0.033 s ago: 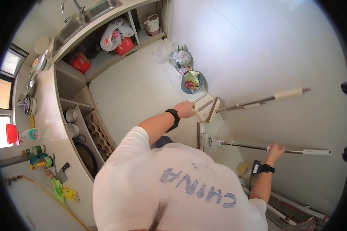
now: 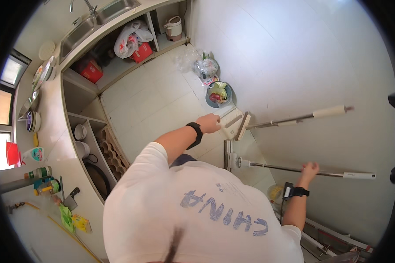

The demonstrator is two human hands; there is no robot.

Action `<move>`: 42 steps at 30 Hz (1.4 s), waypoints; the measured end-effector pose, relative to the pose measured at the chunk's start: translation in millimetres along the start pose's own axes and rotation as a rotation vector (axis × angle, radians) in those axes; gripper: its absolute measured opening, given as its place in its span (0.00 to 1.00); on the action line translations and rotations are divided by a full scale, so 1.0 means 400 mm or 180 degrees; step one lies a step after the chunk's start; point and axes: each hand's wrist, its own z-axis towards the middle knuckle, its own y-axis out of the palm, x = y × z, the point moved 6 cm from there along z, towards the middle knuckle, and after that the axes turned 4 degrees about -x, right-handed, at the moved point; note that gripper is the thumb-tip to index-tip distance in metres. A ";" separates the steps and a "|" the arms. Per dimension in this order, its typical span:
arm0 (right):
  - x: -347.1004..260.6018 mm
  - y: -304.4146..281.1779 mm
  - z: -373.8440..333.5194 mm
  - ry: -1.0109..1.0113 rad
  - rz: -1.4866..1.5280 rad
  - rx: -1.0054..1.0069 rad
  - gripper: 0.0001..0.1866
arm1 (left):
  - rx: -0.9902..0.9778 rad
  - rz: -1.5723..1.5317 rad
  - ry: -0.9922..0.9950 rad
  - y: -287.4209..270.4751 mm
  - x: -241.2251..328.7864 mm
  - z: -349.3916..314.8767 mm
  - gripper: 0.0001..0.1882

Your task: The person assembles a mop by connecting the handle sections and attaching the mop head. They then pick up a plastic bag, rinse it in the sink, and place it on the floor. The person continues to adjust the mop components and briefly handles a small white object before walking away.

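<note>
My left hand (image 2: 209, 123), a black band at its wrist, is closed at the near-left edge of a white slotted mop bucket (image 2: 228, 125). The fingertips are partly hidden there. On the right, my right hand (image 2: 310, 170) is curled round the thin metal pole of a flat mop (image 2: 276, 166) with a white grip end. That mop's head (image 2: 229, 155) stands at floor level beside the bucket. A second long-handled tool with a flat beige head (image 2: 243, 126) leans against the wall, its handle slanting up to the right.
A grey bin (image 2: 218, 94) with vegetable scraps and a bagged bin (image 2: 205, 68) stand along the wall. To the left runs a counter (image 2: 52, 118) with a sink (image 2: 77, 38), a cleaver (image 2: 70, 200) and bottles. Open shelves below hold bowls, egg trays (image 2: 112, 153), red boxes and a kettle (image 2: 173, 29).
Both hands have shifted slightly to the left. The mop's grip end has moved a little left and down with my right hand. The bucket looks unmoved.
</note>
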 end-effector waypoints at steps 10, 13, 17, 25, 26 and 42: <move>-0.253 0.795 -0.448 -0.1257 -0.1115 -0.3333 0.11 | 0.0556 -0.0245 -0.0286 -0.372 -0.348 -0.075 0.14; -0.309 0.963 -0.512 -0.1542 -0.1441 -0.3844 0.12 | 0.0609 -0.0428 -0.0671 -0.438 -0.435 -0.109 0.15; -0.320 1.180 -0.509 -0.1099 -0.1756 -0.4219 0.13 | 0.0726 -0.0363 -0.0980 -0.515 -0.512 -0.130 0.17; -0.322 1.672 -0.450 -0.1525 -0.1777 -0.4537 0.14 | 0.0732 -0.0221 -0.1701 -0.674 -0.681 -0.031 0.18; -0.323 1.718 -0.437 -0.1658 -0.1929 -0.4419 0.13 | 0.0695 -0.0278 -0.1814 -0.684 -0.702 -0.009 0.18; -0.181 1.836 -0.241 -0.0421 -0.1910 -0.3796 0.11 | -0.0581 -0.0394 -0.1375 -0.569 -1.117 0.809 0.20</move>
